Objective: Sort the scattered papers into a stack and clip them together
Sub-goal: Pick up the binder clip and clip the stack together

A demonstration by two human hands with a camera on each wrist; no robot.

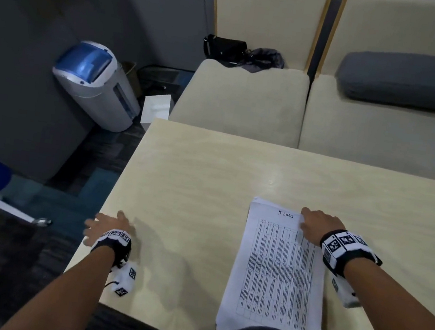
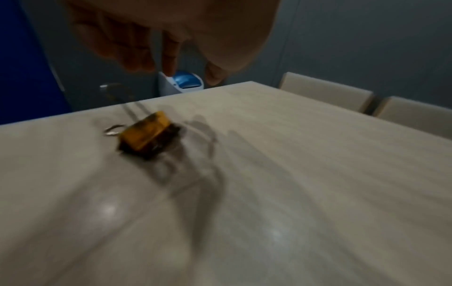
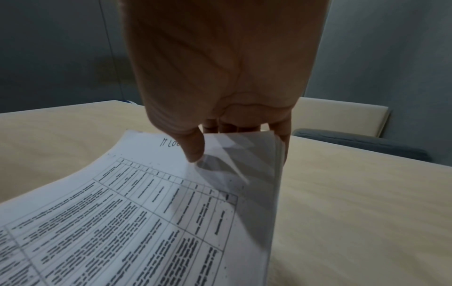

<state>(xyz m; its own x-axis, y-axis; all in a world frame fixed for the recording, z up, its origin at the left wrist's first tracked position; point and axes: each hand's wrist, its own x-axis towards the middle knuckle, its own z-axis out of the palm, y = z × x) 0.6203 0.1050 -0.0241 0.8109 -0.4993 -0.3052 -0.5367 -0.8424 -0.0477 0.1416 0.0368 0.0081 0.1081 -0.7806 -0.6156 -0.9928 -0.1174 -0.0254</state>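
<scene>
left hand [image 2: 171, 38] above binder clip [image 2: 146, 133]

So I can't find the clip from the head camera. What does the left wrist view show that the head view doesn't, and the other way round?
Only the left wrist view shows the binder clip, blurred, on the table under the left hand's fingers, which hang loose, not touching it. Only the head view shows the paper stack, its far right corner pinched by the right hand. Both show the left hand, the table and the bin.
</scene>
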